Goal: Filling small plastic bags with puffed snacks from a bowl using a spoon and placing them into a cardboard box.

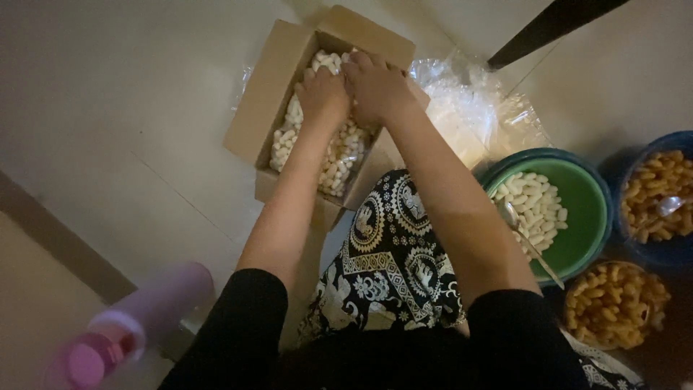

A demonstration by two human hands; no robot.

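Pale floor tiles fill the dim scene, with a patterned black-and-white cloth (390, 253) over the person's lap. Far centre sits an open cardboard box (271, 94) filled with clear packets of white puffed snacks (339, 155). Both hands press down among them: left hand (323, 94) curled loosely on the packets, right hand (375, 87) beside it, fingers bent, grip unclear. Packing appears underway; settling the packets flat calls for even pressure. Right lie a green bowl (588, 206) and a pink bottle (137, 321), near left.

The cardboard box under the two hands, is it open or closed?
Open. The cardboard box has its flaps folded outward, and white puffed snacks in clear plastic show inside. The left hand and right hand press on them.
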